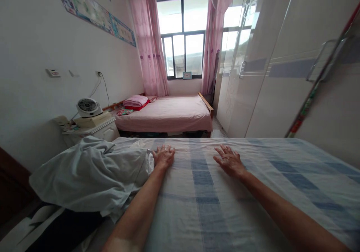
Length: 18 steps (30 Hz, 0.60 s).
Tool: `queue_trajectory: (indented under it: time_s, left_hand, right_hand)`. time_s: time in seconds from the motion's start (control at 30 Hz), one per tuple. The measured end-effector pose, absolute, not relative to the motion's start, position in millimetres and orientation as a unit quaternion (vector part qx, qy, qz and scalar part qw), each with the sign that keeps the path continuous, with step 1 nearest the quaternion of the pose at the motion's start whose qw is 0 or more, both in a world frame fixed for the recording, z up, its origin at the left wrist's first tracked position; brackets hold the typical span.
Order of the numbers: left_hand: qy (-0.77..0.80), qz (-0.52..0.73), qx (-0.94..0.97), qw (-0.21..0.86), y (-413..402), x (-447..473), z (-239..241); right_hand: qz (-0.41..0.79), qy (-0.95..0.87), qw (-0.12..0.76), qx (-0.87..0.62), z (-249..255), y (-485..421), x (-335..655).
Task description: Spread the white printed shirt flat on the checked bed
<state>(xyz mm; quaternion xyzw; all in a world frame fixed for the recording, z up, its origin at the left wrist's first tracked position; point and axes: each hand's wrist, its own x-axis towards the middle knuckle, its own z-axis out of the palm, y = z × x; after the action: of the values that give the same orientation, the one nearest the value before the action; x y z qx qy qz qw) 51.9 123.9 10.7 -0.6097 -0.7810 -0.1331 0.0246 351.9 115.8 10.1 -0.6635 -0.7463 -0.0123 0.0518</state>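
Note:
Both my arms reach forward over a bed covered with a blue-and-white checked sheet [253, 192]. My left hand [164, 156] lies flat on the sheet with its fingers spread, right beside the edge of a bunched pale grey-blue quilt [90, 173]. My right hand [229, 160] also rests palm down on the sheet, fingers apart, a little to the right. Neither hand holds anything.
A second bed with a pink sheet [168, 115] and folded pink bedding [136, 102] stands by the window [182, 38]. A white nightstand [95, 130] with a small fan [88, 107] is at the left wall. A tall white wardrobe [281, 68] lines the right side.

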Motion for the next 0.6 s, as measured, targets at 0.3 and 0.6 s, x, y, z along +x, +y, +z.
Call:
queue_trajectory:
  time_s: [0.3,0.6]
  left_hand:
    - [-0.780,-0.046,-0.622,-0.057,183.6,30.9,16.2]
    - [-0.689,-0.067,-0.722,0.008,140.2,83.5,25.4]
  right_hand:
    - [0.017,-0.732,0.035,-0.680,-5.2,151.1,348.3]
    - [0.019,-0.762,0.051,-0.645,11.2,155.7,346.0]
